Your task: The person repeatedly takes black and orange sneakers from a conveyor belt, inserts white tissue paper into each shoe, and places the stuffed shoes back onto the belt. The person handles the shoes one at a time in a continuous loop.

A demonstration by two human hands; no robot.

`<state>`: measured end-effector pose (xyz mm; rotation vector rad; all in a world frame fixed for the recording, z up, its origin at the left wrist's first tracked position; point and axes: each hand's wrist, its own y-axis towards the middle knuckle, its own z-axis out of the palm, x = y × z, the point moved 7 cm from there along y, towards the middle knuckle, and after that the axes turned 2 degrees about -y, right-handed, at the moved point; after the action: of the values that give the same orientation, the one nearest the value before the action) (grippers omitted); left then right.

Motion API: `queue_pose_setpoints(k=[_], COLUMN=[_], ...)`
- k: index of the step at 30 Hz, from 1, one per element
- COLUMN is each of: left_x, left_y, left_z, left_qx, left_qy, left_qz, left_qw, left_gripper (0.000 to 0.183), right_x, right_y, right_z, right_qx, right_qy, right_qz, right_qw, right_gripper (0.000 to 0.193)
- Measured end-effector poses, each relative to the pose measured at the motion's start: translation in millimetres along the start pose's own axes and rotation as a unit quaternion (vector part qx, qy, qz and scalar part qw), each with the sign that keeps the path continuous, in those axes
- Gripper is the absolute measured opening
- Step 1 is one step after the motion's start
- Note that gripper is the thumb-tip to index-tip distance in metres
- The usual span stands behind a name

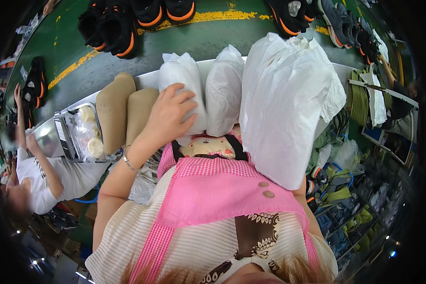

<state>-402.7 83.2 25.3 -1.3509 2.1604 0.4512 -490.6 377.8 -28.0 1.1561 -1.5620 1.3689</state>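
Nearest, a pink apron (222,189) lay on the near side of the left white bundle, which was the landmark here. The left hand (173,113) reached over that left white bundle (184,78), its fingers spread and loosely bent on the wrapping, not closed round it; it seemed to touch the bundle without gripping. The right hand was hidden, probably behind the large white paper (284,104) to the right of the left white bundle, so its grip could not be told.

The right white bundle (224,90) stood just beside the left one, between it and the paper. To the left of the landmark stood two tan foot shapes, the right one (141,111) partly covered by the forearm, the other (115,113) beside it.

To judge by the thin, creased wrapping, good handling called for soft, flat fingers, a steady press without pinching, and care not to knock the neighbouring shapes. The large paper probably needed support from below so that it would not slump.

Well left of the landmark sat a tray (61,128) with clear plastic bags (87,130); beyond everything were black shoes with orange soles (120,35).
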Motion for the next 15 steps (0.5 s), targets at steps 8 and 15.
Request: queue_pose_setpoints(k=[8, 15], left_x=[-10, 53], left_y=[24, 20], left_z=[12, 128], left_qx=[0.010, -0.035], left_qy=[-0.136, -0.265], left_qz=[-0.128, -0.199], left_qw=[0.982, 0.943], left_gripper=[0.054, 0.073], right_x=[-4, 9], right_y=[-38, -27], right_z=[51, 84], right_qx=[0.133, 0.118], right_qy=[0.347, 0.438], right_qz=[0.128, 0.220], right_qw=[0.920, 0.864], right_gripper=[0.045, 0.052])
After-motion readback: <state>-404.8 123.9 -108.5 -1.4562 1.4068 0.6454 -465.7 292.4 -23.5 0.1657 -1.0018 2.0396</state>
